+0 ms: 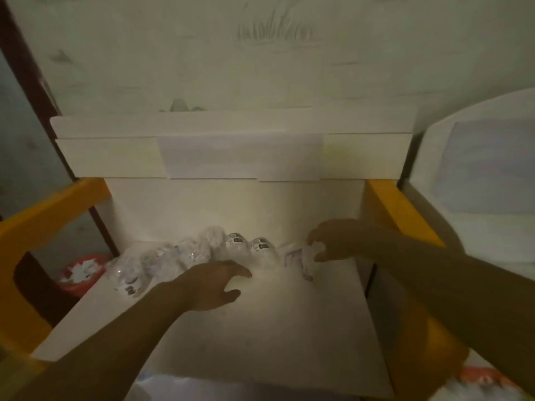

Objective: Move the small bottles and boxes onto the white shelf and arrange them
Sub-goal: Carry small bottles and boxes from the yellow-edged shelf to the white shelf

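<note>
Two hands: both mine, reaching over the white shelf (260, 328) at frame centre.
Left hand (214, 287): my fingers lay spread and relaxed, grasping nothing, just below the bottles.
Right hand (333, 241): my fingers pinched a small white item (317, 246), too blurred to name.
Small bottles (202, 250): a clear row mid-frame, left of centre.
Small box (295, 257): beside my right hand.

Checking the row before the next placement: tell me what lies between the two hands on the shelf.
In the head view, two upright clear bottles with labelled tops stand between the left hand and right hand, on the white shelf.
</note>
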A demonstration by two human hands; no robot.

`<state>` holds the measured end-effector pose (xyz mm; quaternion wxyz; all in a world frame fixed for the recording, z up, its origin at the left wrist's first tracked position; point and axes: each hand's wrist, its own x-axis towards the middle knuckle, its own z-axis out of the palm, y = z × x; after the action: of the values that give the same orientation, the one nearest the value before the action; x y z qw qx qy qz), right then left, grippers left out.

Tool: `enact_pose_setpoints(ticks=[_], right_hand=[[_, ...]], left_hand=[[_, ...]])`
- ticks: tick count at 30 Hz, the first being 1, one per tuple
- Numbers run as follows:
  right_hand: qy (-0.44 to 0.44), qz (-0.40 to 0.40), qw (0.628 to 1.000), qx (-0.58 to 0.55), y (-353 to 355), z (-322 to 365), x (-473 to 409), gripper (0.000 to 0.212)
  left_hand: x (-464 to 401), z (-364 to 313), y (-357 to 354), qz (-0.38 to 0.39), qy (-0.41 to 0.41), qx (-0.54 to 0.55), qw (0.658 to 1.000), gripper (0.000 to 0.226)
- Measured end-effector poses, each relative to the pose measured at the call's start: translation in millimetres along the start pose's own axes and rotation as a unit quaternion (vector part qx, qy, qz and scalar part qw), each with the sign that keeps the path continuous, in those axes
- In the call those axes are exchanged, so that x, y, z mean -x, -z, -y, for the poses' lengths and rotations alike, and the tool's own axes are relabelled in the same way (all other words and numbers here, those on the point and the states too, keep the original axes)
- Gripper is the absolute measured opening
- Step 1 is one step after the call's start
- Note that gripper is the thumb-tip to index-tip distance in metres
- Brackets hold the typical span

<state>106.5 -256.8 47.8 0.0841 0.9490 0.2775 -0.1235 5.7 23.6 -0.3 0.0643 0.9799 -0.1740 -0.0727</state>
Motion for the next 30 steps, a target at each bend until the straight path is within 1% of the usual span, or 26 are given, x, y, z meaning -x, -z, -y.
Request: enact_pose_setpoints(ticks=[2,5,8,11,15,17,19,21,25,27,30], right_hand=[[-0.026,0.027,0.999,-0.014,-1,-3,-6,0.056],[-0.067,0.057,0.995,-0.046,-7,-2,-15,0.064],[-0.098,0.064,0.987,-0.107,-22,0,-26,0.077],[-0.106,0.070,0.980,-0.155,-40,6,-32,0.088],[-0.129,-0.002,0.976,-0.176,-52,12,-38,0.083],[-0.136,-0.020,0.972,-0.190,-57,14,-39,0.083],[-0.137,-0.042,0.970,-0.196,-63,18,-39,0.082],[-0.146,-0.066,0.966,-0.204,-67,20,-39,0.079],[-0.156,-0.072,0.967,-0.189,-69,23,-28,0.080],[-0.163,-0.066,0.969,-0.175,-63,20,-19,0.078],[-0.178,-0.068,0.966,-0.176,-40,11,-14,0.073]], left_hand=[[-24,4,-1,0.007,-0.043,0.007,0.999,0.048],[-57,14,-3,0.012,-0.072,0.034,0.997,0.051],[-92,16,-3,-0.006,-0.105,-0.005,0.994,0.053],[-116,12,-6,-0.009,-0.108,-0.015,0.994,0.056],[-145,9,-7,0.021,-0.089,-0.029,0.995,0.061],[-154,3,-9,0.035,-0.079,-0.051,0.995,0.064],[-163,-6,-15,0.030,-0.066,-0.075,0.995,0.065],[-172,-15,-20,0.017,-0.045,-0.084,0.995,0.060],[-176,-25,-21,-0.008,-0.037,-0.072,0.997,0.038],[-175,-26,-14,-0.032,-0.044,-0.051,0.997,0.041],[-168,-24,13,-0.052,-0.065,0.002,0.997,0.052]])
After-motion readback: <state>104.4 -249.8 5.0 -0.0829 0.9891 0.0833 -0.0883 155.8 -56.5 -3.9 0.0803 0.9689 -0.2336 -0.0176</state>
